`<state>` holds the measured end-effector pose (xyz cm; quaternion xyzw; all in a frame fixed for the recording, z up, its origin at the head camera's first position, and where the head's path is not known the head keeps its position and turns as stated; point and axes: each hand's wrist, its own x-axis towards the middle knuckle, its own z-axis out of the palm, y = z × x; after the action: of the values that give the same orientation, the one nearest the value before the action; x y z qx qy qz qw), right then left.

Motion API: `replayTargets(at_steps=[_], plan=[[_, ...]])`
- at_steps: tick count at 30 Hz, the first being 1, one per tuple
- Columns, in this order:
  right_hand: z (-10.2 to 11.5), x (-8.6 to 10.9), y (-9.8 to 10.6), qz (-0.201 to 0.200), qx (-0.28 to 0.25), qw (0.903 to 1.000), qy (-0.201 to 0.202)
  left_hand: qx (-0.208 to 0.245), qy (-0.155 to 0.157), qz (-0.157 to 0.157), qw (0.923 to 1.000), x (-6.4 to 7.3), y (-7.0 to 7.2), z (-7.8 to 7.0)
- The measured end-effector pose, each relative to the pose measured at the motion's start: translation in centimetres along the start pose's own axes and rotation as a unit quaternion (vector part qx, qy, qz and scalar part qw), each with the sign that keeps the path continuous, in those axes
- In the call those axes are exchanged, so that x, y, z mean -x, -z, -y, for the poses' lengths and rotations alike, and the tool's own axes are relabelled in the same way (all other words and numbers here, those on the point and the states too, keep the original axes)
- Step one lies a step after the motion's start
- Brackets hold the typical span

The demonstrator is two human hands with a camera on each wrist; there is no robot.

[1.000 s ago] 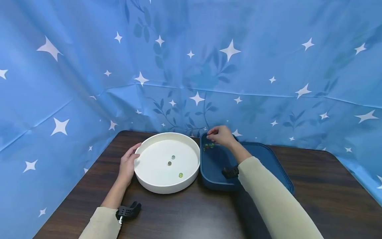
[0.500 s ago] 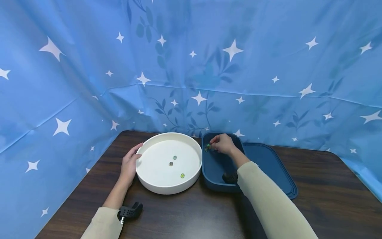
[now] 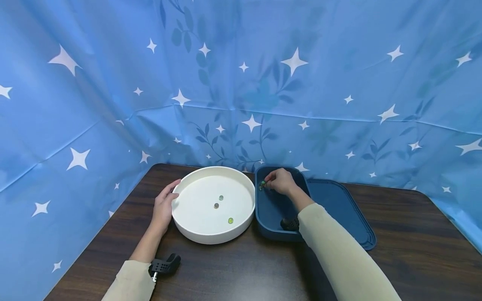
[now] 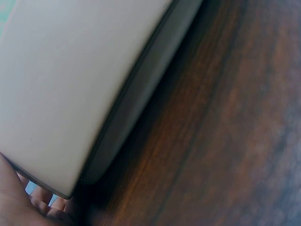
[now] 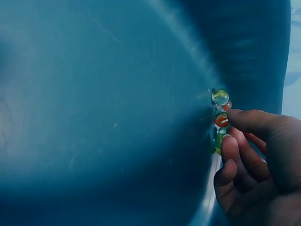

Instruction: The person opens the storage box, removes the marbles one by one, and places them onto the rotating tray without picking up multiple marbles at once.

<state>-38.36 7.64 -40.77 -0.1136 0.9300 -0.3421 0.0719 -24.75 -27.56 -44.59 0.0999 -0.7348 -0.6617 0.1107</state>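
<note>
My left hand (image 3: 162,210) holds the left side of a round white tray (image 3: 197,209), thumb at the rim; in the left wrist view the tray's wall (image 4: 70,84) hides part of the fingers. Three glass marbles lie apart in the tray: a pale one (image 3: 221,197), a brownish one (image 3: 216,205) and a yellow-green one (image 3: 231,220). Inside a dark blue bin (image 3: 278,209), my right hand (image 3: 281,182) reaches to its left wall. There, thumb and fingertips pinch an orange-streaked marble (image 5: 221,120), among several others such as a yellow-clear marble (image 5: 220,97).
Under and beyond the bin's right side lies a flat blue lid-like tray (image 3: 340,213). Everything stands on a dark wood table (image 3: 226,271). Behind it hangs a blue curtain (image 3: 241,92) with white stars. The bin's wall stands right against the round tray.
The right hand has come down from above the bin's back left to the marbles inside, its fingers now closed in on one. Left hand and white tray stay put; the view shifted slightly.
</note>
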Motion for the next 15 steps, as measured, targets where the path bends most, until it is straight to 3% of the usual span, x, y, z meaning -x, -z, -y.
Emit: replayTargets(at_steps=[15], plan=[[0.19, 0.02, -0.39, -0.001, 0.052, 0.9986, 0.011, 0.004, 0.005, -0.001, 1.0, 0.06, -0.12, -0.15]])
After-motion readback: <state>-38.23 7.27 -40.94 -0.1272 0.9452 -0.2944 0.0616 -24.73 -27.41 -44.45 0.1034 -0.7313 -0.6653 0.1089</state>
